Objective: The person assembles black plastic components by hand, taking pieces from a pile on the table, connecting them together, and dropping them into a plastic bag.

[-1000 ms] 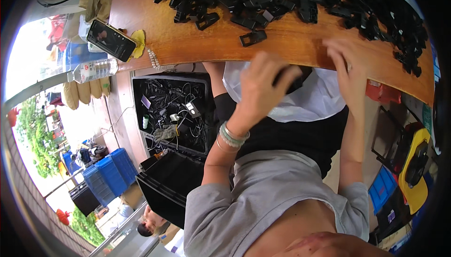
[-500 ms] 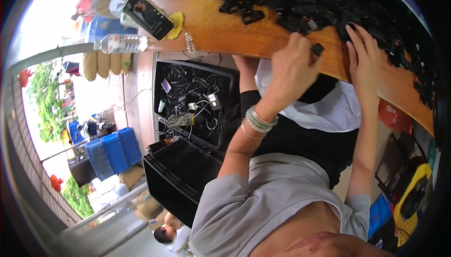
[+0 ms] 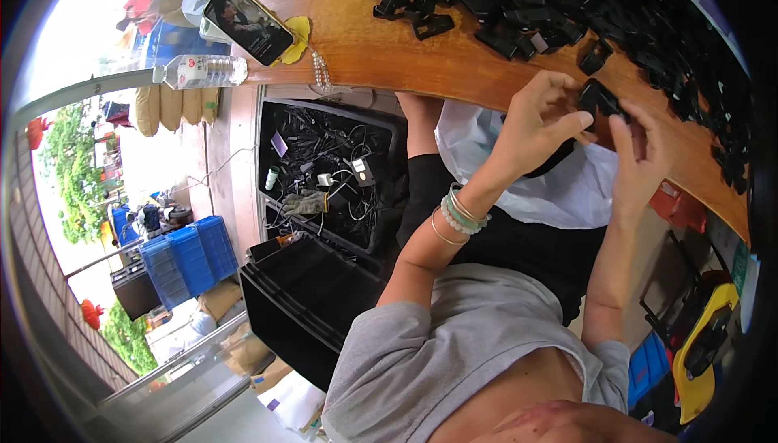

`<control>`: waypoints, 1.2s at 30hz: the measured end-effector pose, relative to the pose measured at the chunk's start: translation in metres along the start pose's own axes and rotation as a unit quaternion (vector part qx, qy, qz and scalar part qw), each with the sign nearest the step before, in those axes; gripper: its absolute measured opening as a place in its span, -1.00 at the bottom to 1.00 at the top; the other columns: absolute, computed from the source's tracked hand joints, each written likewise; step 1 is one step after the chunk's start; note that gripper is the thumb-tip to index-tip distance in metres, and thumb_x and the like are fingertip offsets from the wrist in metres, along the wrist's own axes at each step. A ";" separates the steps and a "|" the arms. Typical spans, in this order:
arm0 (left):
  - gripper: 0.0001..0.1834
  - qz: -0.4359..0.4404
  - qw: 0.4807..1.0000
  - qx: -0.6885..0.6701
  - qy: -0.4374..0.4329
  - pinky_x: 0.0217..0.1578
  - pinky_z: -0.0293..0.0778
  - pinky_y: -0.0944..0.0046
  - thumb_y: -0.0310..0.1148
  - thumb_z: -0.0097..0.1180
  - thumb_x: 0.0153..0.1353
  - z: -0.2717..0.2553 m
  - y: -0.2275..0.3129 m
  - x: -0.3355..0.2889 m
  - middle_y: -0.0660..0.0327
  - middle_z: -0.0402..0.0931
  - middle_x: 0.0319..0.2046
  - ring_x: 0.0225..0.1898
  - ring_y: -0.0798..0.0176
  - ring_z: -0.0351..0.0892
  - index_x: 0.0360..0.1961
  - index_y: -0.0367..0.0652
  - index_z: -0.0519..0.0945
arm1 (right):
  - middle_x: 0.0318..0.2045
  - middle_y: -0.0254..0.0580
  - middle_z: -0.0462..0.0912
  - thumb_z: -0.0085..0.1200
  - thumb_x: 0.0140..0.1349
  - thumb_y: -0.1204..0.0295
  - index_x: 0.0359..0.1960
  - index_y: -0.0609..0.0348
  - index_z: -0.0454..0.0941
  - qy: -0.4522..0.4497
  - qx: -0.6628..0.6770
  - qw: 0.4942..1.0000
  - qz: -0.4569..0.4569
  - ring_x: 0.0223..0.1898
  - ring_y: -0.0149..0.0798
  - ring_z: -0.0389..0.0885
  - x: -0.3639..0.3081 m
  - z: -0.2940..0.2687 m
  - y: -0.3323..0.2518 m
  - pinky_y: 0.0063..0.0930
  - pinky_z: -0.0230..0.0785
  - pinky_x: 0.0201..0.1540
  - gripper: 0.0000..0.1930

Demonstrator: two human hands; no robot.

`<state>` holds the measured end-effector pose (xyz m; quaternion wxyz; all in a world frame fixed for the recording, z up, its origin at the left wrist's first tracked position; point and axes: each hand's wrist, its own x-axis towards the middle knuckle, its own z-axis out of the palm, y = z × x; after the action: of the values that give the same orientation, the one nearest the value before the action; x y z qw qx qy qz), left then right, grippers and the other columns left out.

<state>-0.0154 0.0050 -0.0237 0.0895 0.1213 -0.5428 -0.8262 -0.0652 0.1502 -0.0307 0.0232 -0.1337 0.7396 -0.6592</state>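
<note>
My left hand (image 3: pixel 535 127), with bracelets on its wrist, is closed on a small black plastic part (image 3: pixel 598 99) just past the table's near edge. My right hand (image 3: pixel 643 149) meets it from the other side, fingers bent against the same part. The part looks like a small open frame or housing; its detail is too small to tell. Beyond the hands spreads a heap of similar black plastic parts (image 3: pixel 519 13) on the wooden table (image 3: pixel 340 29). One loose black part (image 3: pixel 596 56) lies at the heap's near edge, just beyond my fingers.
A phone (image 3: pixel 248 23) rests on a yellow thing beside a beaded strand (image 3: pixel 321 72) and a plastic bottle (image 3: pixel 203 72). Below the table's left stands a black bin (image 3: pixel 395 192) of cables and parts. A white bag (image 3: pixel 559 200) hangs over my lap.
My right hand has left the heap and come back toward me. My left hand has moved right with a black part, and the two hands now meet at it.
</note>
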 end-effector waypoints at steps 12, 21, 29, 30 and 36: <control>-0.79 -0.044 0.995 0.007 -0.092 -0.49 0.51 0.43 -0.59 0.14 0.09 -0.003 0.009 -0.004 0.15 0.55 -0.50 -0.52 0.37 0.58 -0.24 -0.47 0.49 | -0.11 -0.05 0.54 0.08 0.10 0.72 -0.18 0.35 0.55 -0.068 0.099 0.990 -0.079 -0.05 -0.27 0.48 -0.003 -0.002 0.003 -0.48 0.31 0.02 -0.78; -0.68 0.144 0.976 0.150 -0.067 -0.34 0.55 0.41 -0.60 0.08 0.15 0.015 0.012 -0.017 0.10 0.56 -0.26 -0.31 0.29 0.64 -0.05 -0.39 0.42 | -0.06 -0.03 0.54 -0.07 0.21 0.59 -0.07 0.39 0.52 -0.064 0.068 0.995 0.019 0.00 -0.20 0.48 -0.011 0.003 -0.015 -0.43 0.30 0.07 -0.73; -0.71 0.163 0.955 0.248 0.016 -0.39 0.54 0.39 -0.60 0.08 0.14 0.017 -0.005 -0.026 0.12 0.53 -0.36 -0.42 0.27 0.62 -0.08 -0.33 0.41 | -0.23 -0.07 0.57 -0.03 0.16 0.65 -0.17 0.37 0.56 -0.051 0.039 0.996 -0.068 -0.18 -0.24 0.51 -0.014 0.004 -0.010 -0.50 0.31 -0.08 -0.79; -0.76 0.072 0.994 0.074 0.023 -0.44 0.52 0.40 -0.57 0.08 0.16 0.003 -0.006 -0.021 0.14 0.51 -0.42 -0.47 0.27 0.59 -0.13 -0.34 0.43 | -0.24 -0.07 0.56 -0.02 0.16 0.65 -0.17 0.36 0.56 -0.056 -0.022 0.995 -0.079 -0.20 -0.25 0.51 -0.004 0.003 -0.010 -0.50 0.32 -0.11 -0.79; -0.83 0.125 0.964 0.222 0.081 -0.56 0.45 0.31 -0.44 0.15 0.14 -0.006 0.016 0.030 0.11 0.45 -0.59 -0.53 0.24 0.54 -0.44 -0.33 0.46 | -0.29 -0.19 0.53 0.03 0.15 0.60 -0.14 0.21 0.57 -0.016 -0.196 0.970 -0.145 -0.22 -0.13 0.49 0.052 0.004 -0.001 -0.41 0.31 -0.16 -0.77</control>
<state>-0.0419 -0.0146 -0.0145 0.2064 0.1364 -0.7142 -0.6548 -0.1141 0.1342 -0.0229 -0.0875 -0.2518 0.8266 -0.4956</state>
